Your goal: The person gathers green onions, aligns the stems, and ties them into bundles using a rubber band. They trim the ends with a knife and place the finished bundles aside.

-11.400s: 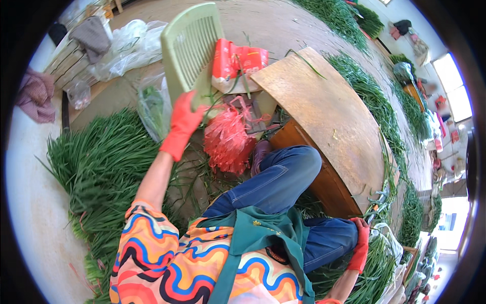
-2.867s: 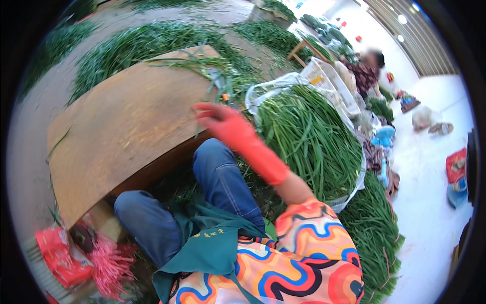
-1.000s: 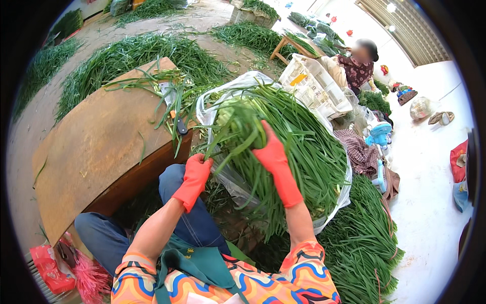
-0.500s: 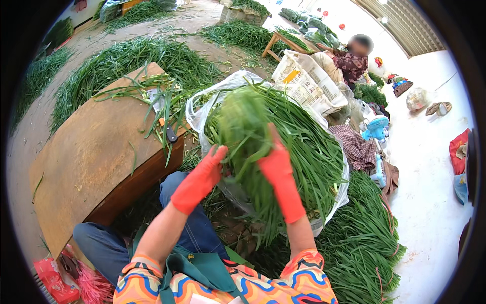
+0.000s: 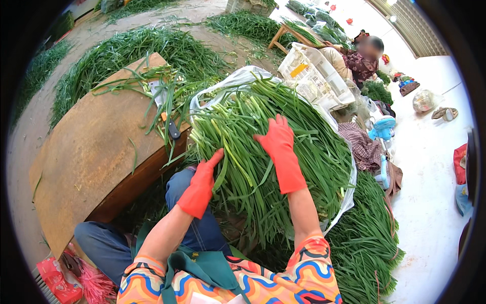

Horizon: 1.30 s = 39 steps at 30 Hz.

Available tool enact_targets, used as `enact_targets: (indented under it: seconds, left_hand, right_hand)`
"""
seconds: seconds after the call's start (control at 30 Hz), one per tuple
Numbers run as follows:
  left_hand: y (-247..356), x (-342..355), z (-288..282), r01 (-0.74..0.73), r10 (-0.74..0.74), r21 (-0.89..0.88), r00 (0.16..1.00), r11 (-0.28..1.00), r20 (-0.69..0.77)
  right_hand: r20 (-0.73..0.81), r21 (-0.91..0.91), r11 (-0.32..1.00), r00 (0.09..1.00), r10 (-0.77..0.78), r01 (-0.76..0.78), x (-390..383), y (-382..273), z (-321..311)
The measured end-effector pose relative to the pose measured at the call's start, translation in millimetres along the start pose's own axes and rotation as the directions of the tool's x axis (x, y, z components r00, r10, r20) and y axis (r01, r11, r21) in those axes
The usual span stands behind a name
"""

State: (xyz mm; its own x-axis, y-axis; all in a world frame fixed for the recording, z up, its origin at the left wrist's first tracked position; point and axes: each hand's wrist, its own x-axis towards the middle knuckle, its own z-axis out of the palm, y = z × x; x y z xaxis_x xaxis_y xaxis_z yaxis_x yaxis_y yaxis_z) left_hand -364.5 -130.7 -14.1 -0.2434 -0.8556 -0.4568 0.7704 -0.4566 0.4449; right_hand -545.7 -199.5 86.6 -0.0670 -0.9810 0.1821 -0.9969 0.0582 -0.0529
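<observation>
A large heap of garlic chives (image 5: pixel 298 137) lies in an open clear plastic bag (image 5: pixel 349 190), its pale stem ends bunched toward the upper left. Both my hands wear red rubber gloves. My right hand (image 5: pixel 280 149) rests on top of the leaves with its fingers spread. At the heap's near left side, my left hand (image 5: pixel 202 183) touches the leaves, fingers stretched out and not wrapped round anything. Part of its fingertips is hard to tell against the stems.
Left of me stands a brown wooden board (image 5: pixel 96 137) bearing loose leaves and a dark-handled knife (image 5: pixel 173 130). More chives (image 5: pixel 349 238) are piled at my right. Beyond are a white plastic crate (image 5: pixel 316 76), a blue fan (image 5: pixel 383 127) and a seated person (image 5: pixel 360 63).
The bunch of chives that was blurred in motion between my hands now lies on the heap, stems showing. My hands have let go of it, and the right one has flattened onto the leaves.
</observation>
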Motion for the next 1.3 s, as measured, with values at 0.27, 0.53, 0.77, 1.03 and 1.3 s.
enact_targets:
  seconds: [0.27, 0.53, 0.77, 1.03, 1.3]
  left_hand:
    - [12, -12, -4, 0.037, -0.041, -0.068, 0.997, 0.997, -0.058]
    - [5, -29, -8, -0.256, 0.226, 0.206, 0.961, 0.945, 0.158]
    - [8, -10, -15, 0.022, -0.021, -0.012, 0.996, 1.0, 0.09]
    - [32, -89, -6, -0.094, 0.056, 0.094, 0.938, 0.991, 0.343]
    - [30, -201, -54, -0.26, -0.021, 0.511, 0.877, 0.819, 0.48]
  right_hand:
    - [-0.228, 0.34, 0.932, 0.972, -0.051, 0.128, -13, -4, -43]
    - [0.094, 0.251, 0.955, 0.978, -0.188, 0.159, -16, -49, -25]
    - [0.014, 0.203, 0.956, 0.976, -0.219, 0.211, 6, -53, 16]
    - [0.079, 0.581, 0.739, 0.88, -0.469, 0.341, -60, -76, -37]
    - [0.125, 0.57, 0.599, 0.661, -0.74, 0.563, -197, -86, -82]
